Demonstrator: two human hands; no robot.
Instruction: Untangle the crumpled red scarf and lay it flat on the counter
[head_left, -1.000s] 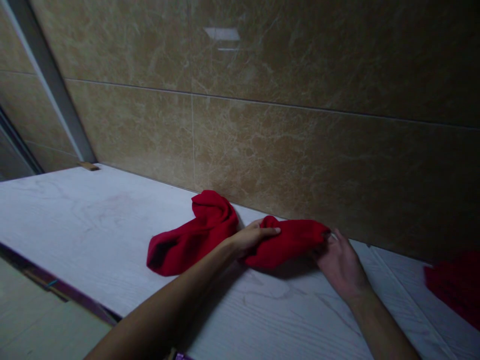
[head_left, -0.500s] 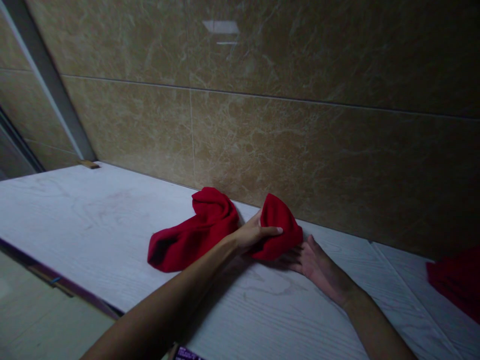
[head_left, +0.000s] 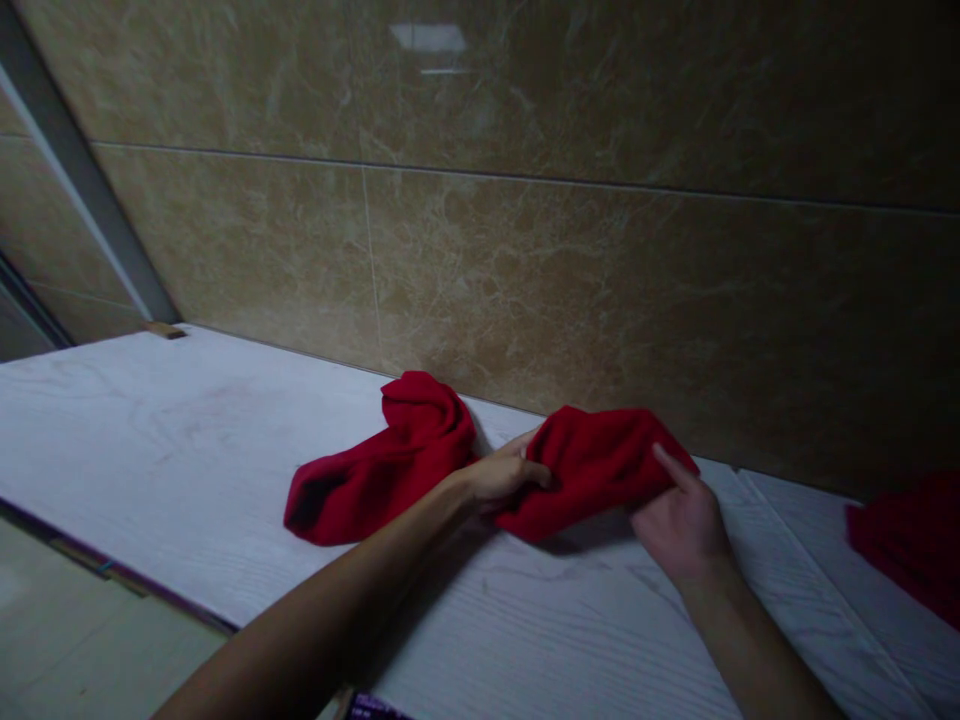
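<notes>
A red cloth item [head_left: 600, 465], perhaps a sock or cap, is stretched between both hands just above the white wood-grain surface. My left hand [head_left: 506, 475] grips its left end, thumb on top. At the right end, my right hand [head_left: 682, 515] pinches it with the thumb over the fabric; those fingers are partly hidden underneath. A second red cloth item [head_left: 382, 460] lies bent and crumpled on the surface, just left of my left hand, partly behind the wrist.
More red fabric [head_left: 911, 545] lies at the far right. A tan marbled tile wall [head_left: 480, 280] borders the white surface [head_left: 187, 430] at the back. A small wooden block [head_left: 165, 330] sits at the far left corner. A dark printed object [head_left: 371, 707] shows at the bottom edge.
My right hand has moved right and up and taken hold of the cloth's right end. The cloth, bunched before, is now drawn out lengthwise. My left hand keeps its grip.
</notes>
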